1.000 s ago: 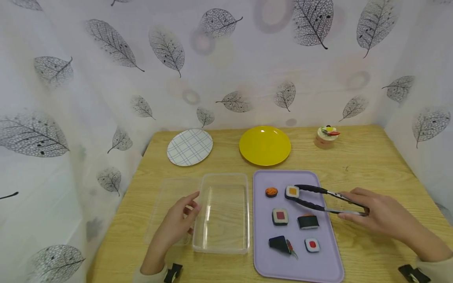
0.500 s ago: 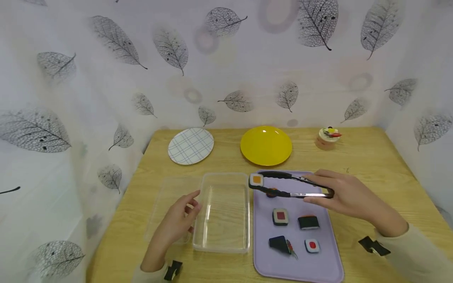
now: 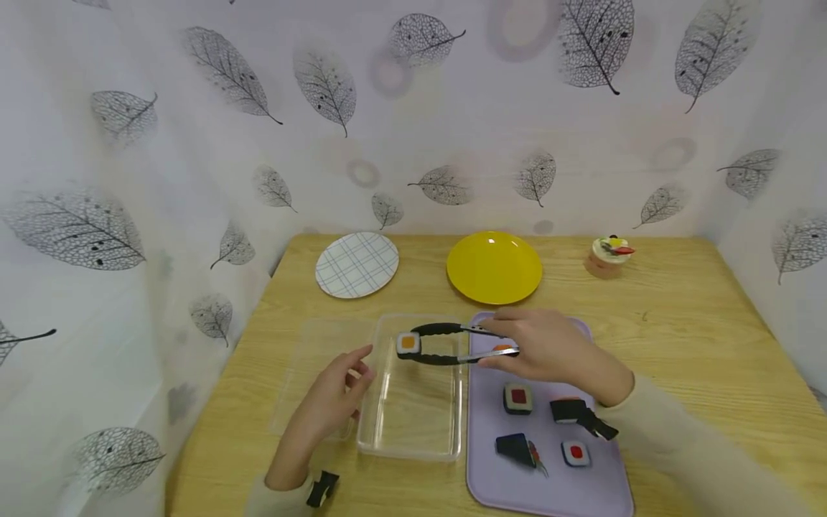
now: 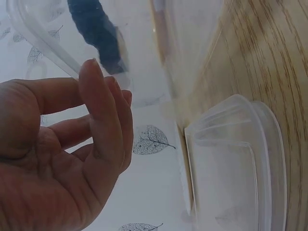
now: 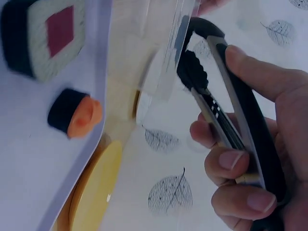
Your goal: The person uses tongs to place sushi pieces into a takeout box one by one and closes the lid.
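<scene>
In the head view my right hand (image 3: 549, 346) grips black-and-silver tongs (image 3: 446, 359). Between the tong tips sits a toy sushi roll (image 3: 408, 345) with a yellow-orange centre, over the clear plastic container (image 3: 413, 455). The right wrist view shows thumb and fingers wrapped round the tong arms (image 5: 250, 115). My left hand (image 3: 332, 395) stands at the container's left wall with loosely bent fingers; in the left wrist view its fingertips are right at the clear rim (image 4: 45, 45). To the right, a lilac tray (image 3: 484, 481) bears several toy sushi pieces, among them a red-centred roll (image 3: 518, 398).
A transparent lid (image 3: 293, 380) lies left of the container. Toward the back stand a white checked plate (image 3: 357, 264), a yellow plate (image 3: 494, 267) and a toy cupcake (image 3: 609, 256). A leaf-patterned curtain (image 3: 452, 108) hangs behind the wooden table (image 3: 698, 373).
The right hand has carried the roll in the tongs leftward, off the lilac tray and over the clear container. My left hand stays at the container's left side.
</scene>
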`<state>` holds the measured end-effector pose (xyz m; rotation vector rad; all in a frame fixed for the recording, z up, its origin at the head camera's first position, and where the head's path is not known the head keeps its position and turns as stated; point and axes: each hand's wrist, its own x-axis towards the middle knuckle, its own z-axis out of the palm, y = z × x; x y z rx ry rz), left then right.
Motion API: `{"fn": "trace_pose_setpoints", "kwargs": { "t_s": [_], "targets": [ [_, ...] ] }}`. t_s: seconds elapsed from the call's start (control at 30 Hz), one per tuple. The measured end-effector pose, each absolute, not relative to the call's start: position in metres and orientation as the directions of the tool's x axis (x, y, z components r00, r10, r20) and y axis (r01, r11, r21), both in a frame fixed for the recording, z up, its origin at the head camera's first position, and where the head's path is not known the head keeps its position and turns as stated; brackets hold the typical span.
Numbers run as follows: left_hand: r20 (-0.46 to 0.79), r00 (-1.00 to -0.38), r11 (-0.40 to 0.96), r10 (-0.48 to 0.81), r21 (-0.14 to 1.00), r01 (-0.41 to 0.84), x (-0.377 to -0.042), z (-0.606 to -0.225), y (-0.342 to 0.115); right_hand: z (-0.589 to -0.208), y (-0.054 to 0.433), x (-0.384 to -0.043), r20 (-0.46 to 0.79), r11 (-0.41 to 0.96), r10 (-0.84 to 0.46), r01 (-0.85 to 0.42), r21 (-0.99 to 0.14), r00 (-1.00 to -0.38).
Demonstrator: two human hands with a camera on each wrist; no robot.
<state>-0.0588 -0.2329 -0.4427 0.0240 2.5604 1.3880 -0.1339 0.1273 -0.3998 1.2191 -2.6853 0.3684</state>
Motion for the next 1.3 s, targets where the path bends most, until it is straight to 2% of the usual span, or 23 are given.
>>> {"fn": "trace_pose_setpoints", "kwargs": {
  "t_s": [0.47,0.73,1.0,1.3],
  "targets": [
    [-0.186,-0.977,0.574,0.104,0.814,-0.094,-0.059,-0.441,-0.230,-0.400,0.083,-0.134,0.131,0.706,-0.694,-0.705,-0.072,-0.708],
    [-0.185,-0.977,0.566,0.104,0.819,-0.095,-0.059,-0.443,-0.230,-0.398,0.076,-0.133,0.049,0.741,-0.664,-0.665,-0.091,-0.746],
    [-0.194,-0.976,0.564,0.096,0.819,-0.107,-0.058,-0.441,-0.228,-0.398,0.085,-0.131,0.071,0.734,-0.663,-0.665,-0.139,-0.746],
    [-0.204,-0.975,0.562,0.093,0.819,-0.118,-0.057,-0.438,-0.227,-0.401,0.127,-0.125,0.186,0.729,-0.611,-0.638,-0.248,-0.770]
  ]
}}
